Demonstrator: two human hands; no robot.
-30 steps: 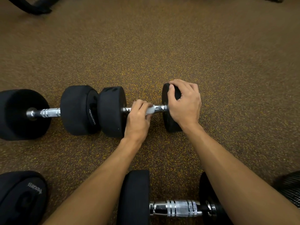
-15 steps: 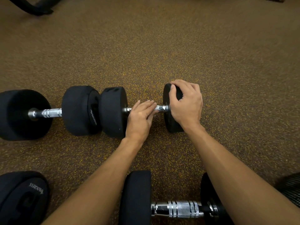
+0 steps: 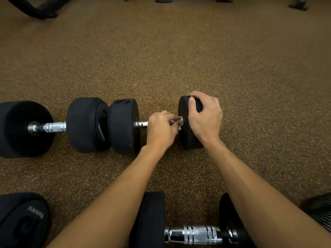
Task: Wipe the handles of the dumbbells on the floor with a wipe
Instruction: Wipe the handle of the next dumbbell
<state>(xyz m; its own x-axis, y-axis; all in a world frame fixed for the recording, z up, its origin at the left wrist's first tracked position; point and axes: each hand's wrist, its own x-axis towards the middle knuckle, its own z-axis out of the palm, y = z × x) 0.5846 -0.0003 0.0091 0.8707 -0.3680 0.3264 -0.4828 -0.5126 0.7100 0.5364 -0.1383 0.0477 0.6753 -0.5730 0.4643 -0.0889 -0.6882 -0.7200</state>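
In the middle of the frame the left hand [image 3: 162,129] pinches the small white wipe [image 3: 180,122] on the dumbbell handle [image 3: 141,124], right against the black weight [image 3: 189,138] that the right hand [image 3: 206,119] grips from the top. The wipe is tiny and bunched, so it could slip out or miss the bare end by the other weight [image 3: 124,126]. A moment ago the left hand lay a bit further left with flatter fingers hiding the wipe; now the wipe peeks out.
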